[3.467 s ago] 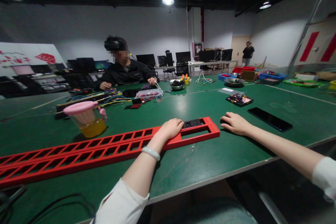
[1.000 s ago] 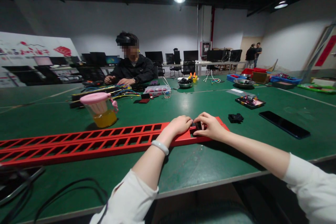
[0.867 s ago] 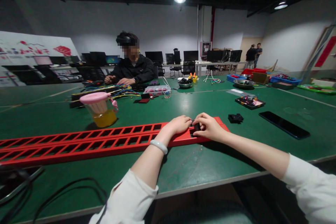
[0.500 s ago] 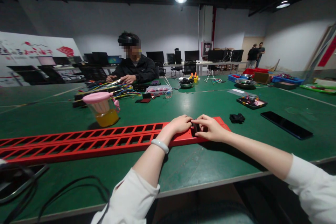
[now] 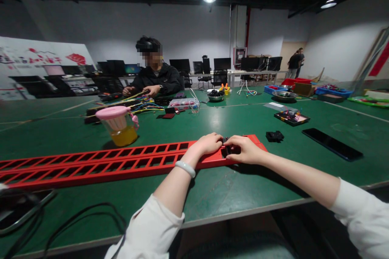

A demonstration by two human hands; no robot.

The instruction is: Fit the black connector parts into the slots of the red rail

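Observation:
A long red frame point(image 5: 164, 165) with two rows of rectangular openings lies across the green table. My left hand point(image 5: 209, 143), a pale bangle at its wrist, lies over the frame near its right end, fingers closed on it and fingertips beside a small black part point(image 5: 225, 140). From the right, my right hand point(image 5: 245, 149) pinches that black part between thumb and fingers at an opening of the frame. The fingers hide much of the part. Right of the frame lies a similar loose black piece point(image 5: 274, 136).
Behind the frame stands a pink-lidded cup point(image 5: 118, 126) of yellow liquid. A phone point(image 5: 332, 144) and a small tray point(image 5: 291, 117) of wired parts are to the right. Black cables point(image 5: 88, 210) lie front left. Across the table a person point(image 5: 158, 79) handles wires.
My right hand's fingers have shifted slightly and its index finger is more bent over the black part. My left hand keeps its place on the frame.

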